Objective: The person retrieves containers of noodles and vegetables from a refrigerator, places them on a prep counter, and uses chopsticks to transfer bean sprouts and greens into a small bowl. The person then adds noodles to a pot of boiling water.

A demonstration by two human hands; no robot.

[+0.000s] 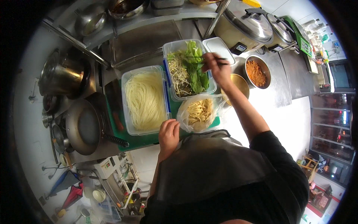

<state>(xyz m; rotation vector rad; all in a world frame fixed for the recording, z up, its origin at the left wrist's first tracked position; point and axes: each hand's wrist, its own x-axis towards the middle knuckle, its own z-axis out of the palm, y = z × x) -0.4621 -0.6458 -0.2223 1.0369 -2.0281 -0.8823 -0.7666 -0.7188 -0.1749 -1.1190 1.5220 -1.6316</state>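
My right hand [214,67] holds dark chopsticks [223,63] over a clear plastic container [214,87] of bean sprouts [176,75] and leafy greens [195,71]. The chopsticks' front ends are blurred over the leaves. My left hand [169,134] is at the near right corner of another plastic container [125,112], filled with pale thin noodles [145,100]; its fingers lie close together, and whether they grip the rim is unclear. Between my hands, a thin plastic bag [183,117] lies open around flat yellowish strips [200,110].
A green cutting board [137,142] lies beneath the containers, with a knife [116,103] at its left. A wok [86,126] stands further left, its handle reaching over the board. A brass-coloured bowl [240,86], a bowl of reddish-brown crumbly food [256,73] and rice cookers [243,25] stand right.
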